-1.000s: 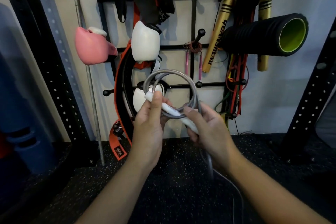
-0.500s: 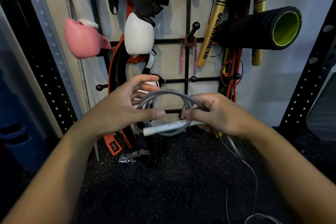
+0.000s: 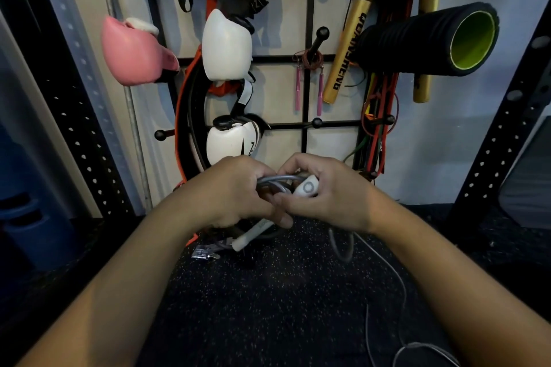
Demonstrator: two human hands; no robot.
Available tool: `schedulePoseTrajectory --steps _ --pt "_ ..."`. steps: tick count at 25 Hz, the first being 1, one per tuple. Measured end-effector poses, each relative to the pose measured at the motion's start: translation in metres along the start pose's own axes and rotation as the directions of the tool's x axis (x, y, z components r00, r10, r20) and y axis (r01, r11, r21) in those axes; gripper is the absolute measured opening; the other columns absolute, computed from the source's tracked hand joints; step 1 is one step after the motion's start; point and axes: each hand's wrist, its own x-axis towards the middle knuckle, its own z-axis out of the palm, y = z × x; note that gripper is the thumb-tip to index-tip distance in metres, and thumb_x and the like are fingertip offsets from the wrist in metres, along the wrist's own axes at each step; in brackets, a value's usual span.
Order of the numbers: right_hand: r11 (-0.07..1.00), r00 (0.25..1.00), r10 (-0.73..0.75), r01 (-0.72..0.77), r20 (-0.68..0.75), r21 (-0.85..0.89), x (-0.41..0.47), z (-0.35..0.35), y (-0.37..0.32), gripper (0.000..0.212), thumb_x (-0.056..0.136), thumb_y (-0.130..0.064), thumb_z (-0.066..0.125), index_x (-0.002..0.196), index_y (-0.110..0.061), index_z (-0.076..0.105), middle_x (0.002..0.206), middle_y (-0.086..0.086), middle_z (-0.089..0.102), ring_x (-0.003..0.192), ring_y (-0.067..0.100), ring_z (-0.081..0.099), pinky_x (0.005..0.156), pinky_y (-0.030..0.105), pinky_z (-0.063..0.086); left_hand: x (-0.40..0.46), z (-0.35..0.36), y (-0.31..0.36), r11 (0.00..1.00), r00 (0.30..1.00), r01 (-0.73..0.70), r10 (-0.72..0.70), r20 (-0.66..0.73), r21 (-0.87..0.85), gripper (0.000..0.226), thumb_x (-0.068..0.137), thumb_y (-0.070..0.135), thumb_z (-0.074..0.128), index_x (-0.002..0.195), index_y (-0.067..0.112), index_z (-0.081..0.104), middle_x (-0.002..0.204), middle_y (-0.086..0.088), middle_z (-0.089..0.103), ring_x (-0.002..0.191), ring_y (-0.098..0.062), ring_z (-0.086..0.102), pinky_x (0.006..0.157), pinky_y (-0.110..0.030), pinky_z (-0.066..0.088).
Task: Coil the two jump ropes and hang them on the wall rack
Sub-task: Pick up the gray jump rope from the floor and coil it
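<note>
A grey jump rope (image 3: pixel 275 183) with white handles is bunched into small loops between my two hands, low in front of the wall rack (image 3: pixel 308 89). My left hand (image 3: pixel 235 191) is closed around the loops, and one white handle (image 3: pixel 253 235) sticks out below it. My right hand (image 3: pixel 325 191) grips the other white handle (image 3: pixel 307 188) and the rope beside it. A loose grey tail (image 3: pixel 387 292) trails from my right hand down across the floor. A second jump rope with pink handles (image 3: pixel 310 74) hangs coiled on a rack peg.
On the rack hang a pink boxing glove (image 3: pixel 134 53), white boxing gloves (image 3: pixel 226 45), an orange-and-black belt (image 3: pixel 186 122), gold bats (image 3: pixel 348 39), a black foam roller (image 3: pixel 429 39) and coloured bands (image 3: pixel 378 116). Black perforated uprights (image 3: pixel 504 134) stand on both sides. A metal buckle (image 3: pixel 205 252) lies on the speckled floor.
My left hand has closed onto the loops. The wide coil has been squeezed into a tight bunch. Both hands have drawn together, and the handle has swung to point down.
</note>
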Motion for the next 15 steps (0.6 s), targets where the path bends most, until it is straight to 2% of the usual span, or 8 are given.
schedulePoseTrajectory --steps 2,5,6,7,9,11,13,15 --pt "1.0 0.999 -0.028 0.028 -0.028 -0.007 0.001 0.003 -0.002 0.029 0.085 -0.035 0.083 0.105 -0.027 0.062 0.079 -0.005 0.071 0.06 0.004 0.057 0.058 0.024 0.047 0.0 -0.003 -0.005 0.999 1.0 -0.018 0.018 0.0 -0.035 0.028 0.062 0.037 0.094 0.083 0.029 0.077 0.079 -0.002 0.077 0.071 -0.02 0.068 0.064 -0.028 0.046" --pt "0.996 0.996 0.077 -0.075 -0.033 0.057 0.002 -0.008 0.002 0.056 0.077 -0.04 0.087 0.114 -0.034 0.045 0.082 0.008 0.074 0.061 0.01 0.06 0.061 0.025 0.049 -0.005 -0.011 -0.017 0.993 0.998 -0.062 0.061 -0.017 -0.102 0.016 0.071 0.04 0.088 0.077 0.03 0.078 0.067 0.007 0.073 0.055 -0.002 0.056 0.056 -0.023 0.041" --pt "0.991 0.993 0.113 -0.11 -0.031 0.075 0.0 -0.016 0.005 0.057 0.077 -0.04 0.086 0.116 -0.034 0.045 0.077 0.012 0.069 0.061 0.014 0.056 0.061 0.028 0.047 -0.007 -0.014 -0.02 0.984 0.995 -0.087 0.079 -0.056 -0.155 0.014 0.074 0.04 0.085 0.08 0.028 0.079 0.066 0.009 0.072 0.052 0.001 0.053 0.053 -0.019 0.04" --pt "0.989 0.992 0.124 -0.121 -0.025 0.082 -0.001 -0.022 0.008 0.049 0.081 -0.038 0.082 0.116 -0.034 0.047 0.075 0.013 0.062 0.063 0.018 0.052 0.062 0.033 0.044 -0.009 -0.017 -0.022 0.964 0.99 -0.114 0.089 -0.11 -0.241 0.014 0.078 0.038 0.081 0.084 0.026 0.08 0.065 0.009 0.072 0.049 0.004 0.051 0.05 -0.015 0.039" --pt "0.992 0.996 0.082 -0.078 -0.04 0.1 -0.002 -0.027 0.014 0.022 0.097 -0.029 0.069 0.115 -0.032 0.057 0.076 0.011 0.064 0.067 0.022 0.052 0.062 0.035 0.043 -0.011 -0.021 -0.025 0.874 0.974 -0.163 0.068 -0.218 -0.457 0.016 0.085 0.031 0.075 0.093 0.017 0.08 0.065 0.003 0.072 0.041 0.003 0.045 0.043 -0.011 0.033" --pt "0.996 0.996 0.061 -0.056 -0.064 0.074 -0.002 -0.026 0.015 0.016 0.104 -0.019 0.057 0.113 -0.029 0.066 0.074 -0.004 0.069 0.068 0.013 0.06 0.063 0.022 0.046 -0.009 -0.019 -0.027 0.786 0.96 -0.196 0.032 -0.279 -0.586 0.019 0.088 0.03 0.073 0.096 0.014 0.079 0.068 -0.019 0.065 0.041 -0.009 0.034 0.042 -0.018 0.024" --pt "0.995 0.994 0.096 -0.096 -0.054 0.007 -0.001 -0.025 0.015 0.021 0.106 -0.013 0.054 0.11 -0.027 0.069 0.076 -0.008 0.073 0.068 0.004 0.065 0.063 0.022 0.051 -0.005 -0.011 -0.028 0.741 0.941 -0.235 0.01 -0.339 -0.629 0.021 0.091 0.03 0.07 0.097 0.012 0.078 0.053 -0.003 0.055 0.044 -0.013 0.024 0.043 -0.024 0.02" --pt "0.99 0.99 0.14 -0.141 -0.037 -0.028 -0.001 -0.029 0.017 0.024 0.106 -0.011 0.053 0.112 -0.027 0.07 0.083 -0.007 0.078 0.072 0.007 0.07 0.071 0.035 0.058 -0.002 -0.002 -0.026 0.708 0.914 -0.273 -0.02 -0.405 -0.651 0.021 0.092 0.031 0.069 0.097 0.012 0.077 0.047 0.009 0.044 0.045 -0.014 0.023 0.044 -0.029 0.019"
